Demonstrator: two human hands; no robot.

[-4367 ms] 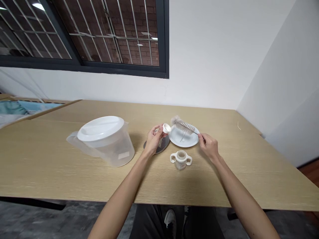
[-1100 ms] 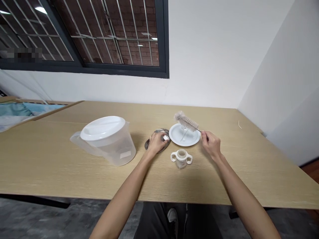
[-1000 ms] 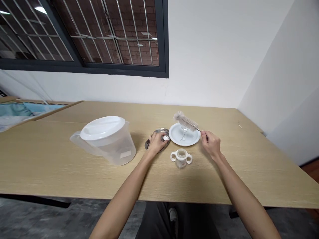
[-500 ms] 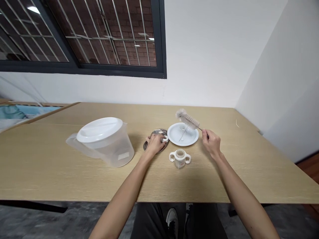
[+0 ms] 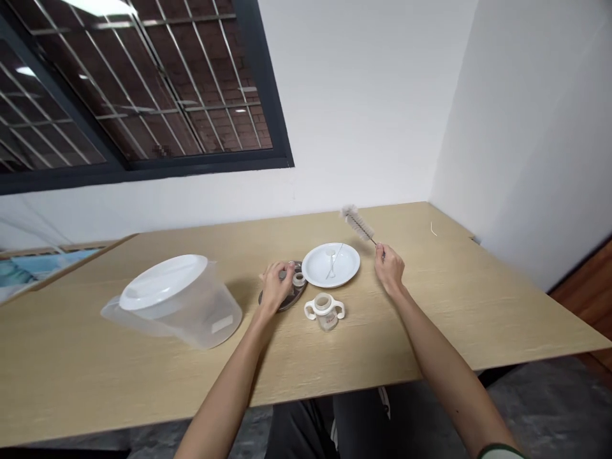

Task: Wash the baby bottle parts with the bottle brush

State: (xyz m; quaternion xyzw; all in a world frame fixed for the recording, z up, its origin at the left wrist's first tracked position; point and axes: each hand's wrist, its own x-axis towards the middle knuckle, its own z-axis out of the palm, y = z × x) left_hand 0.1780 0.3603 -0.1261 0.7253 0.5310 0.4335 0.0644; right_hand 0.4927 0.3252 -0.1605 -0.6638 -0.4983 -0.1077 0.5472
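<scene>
My right hand (image 5: 389, 266) is closed around the thin handle of a bottle brush (image 5: 357, 223), with its white bristles raised beyond the white plate (image 5: 310, 275). My left hand (image 5: 276, 285) is over a shiny metal plate (image 5: 292, 301), fingers bent and loosely apart. Just right of its fingertips, a small white ring-like cap (image 5: 299, 279) sits on the metal plate. In front of the white plate stands a small clear cup (image 5: 327, 319) with two white handles and an uncovered top. A thin straw-like stick (image 5: 337, 256) and a small clear-white piece (image 5: 331, 255) lie in the white plate.
A translucent pitcher (image 5: 191, 309) with a white lid stands on the wooden table (image 5: 167, 376) at left. A thin white bent strip (image 5: 433, 229) lies at the far right. The wall (image 5: 363, 127) and a barred window (image 5: 157, 95) are behind.
My left fingers have drawn slightly left, off the white cap, which stays on the metal plate. The brush has lifted away from above the white plate. The view has turned right.
</scene>
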